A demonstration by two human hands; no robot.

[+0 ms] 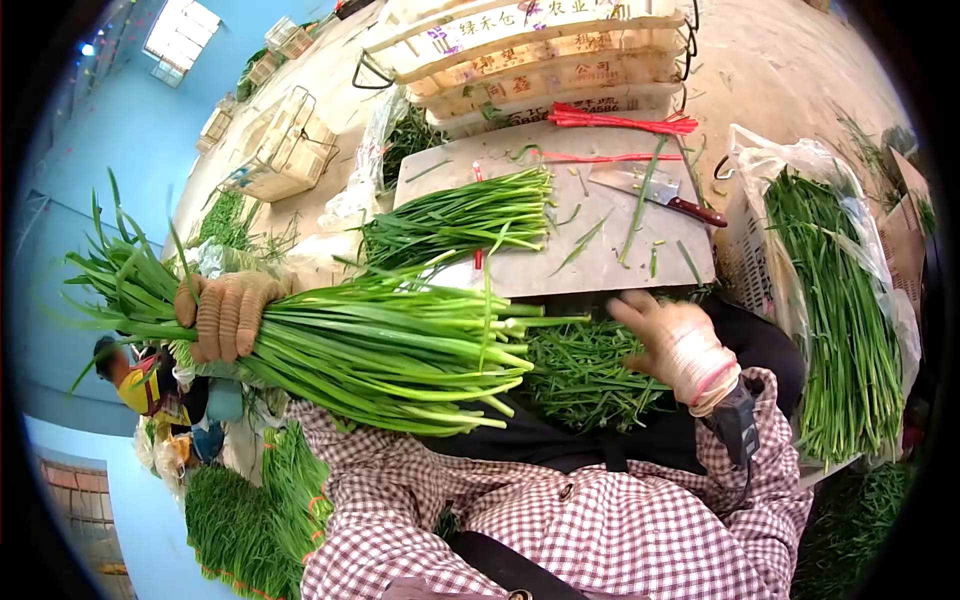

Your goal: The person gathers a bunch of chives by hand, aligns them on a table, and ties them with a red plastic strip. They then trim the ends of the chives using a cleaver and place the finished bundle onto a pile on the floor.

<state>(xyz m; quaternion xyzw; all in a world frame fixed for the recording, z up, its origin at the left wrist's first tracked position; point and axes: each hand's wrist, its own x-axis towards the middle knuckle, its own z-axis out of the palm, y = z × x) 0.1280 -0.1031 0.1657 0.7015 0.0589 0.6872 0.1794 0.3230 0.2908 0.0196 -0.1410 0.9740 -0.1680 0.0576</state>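
Observation:
My left hand [225, 312], in a brown ribbed glove, is wrapped round a large bunch of green stalks [400, 345], whose pale cut ends point right. My right hand [668, 340], with pale wrapping at the wrist, is beside those ends, fingers apart and slightly blurred, holding nothing. Beyond the bunch, a smaller pile of stalks [465, 215] lies on a grey board [610, 250] across a red strip. A knife [660, 192] with a brown handle rests there, near a bundle of red ties [620, 120]. Loose trimmings [590, 375] lie below the board's near edge.
Stacked crates [530, 60] stand behind the board. At the right, a plastic-lined crate [750, 250] holds long green stalks. More bundles [250, 500] lie at lower left. Another person [145, 385] is at far left, near a blue wall. A pale crate [280, 150] stands at upper left.

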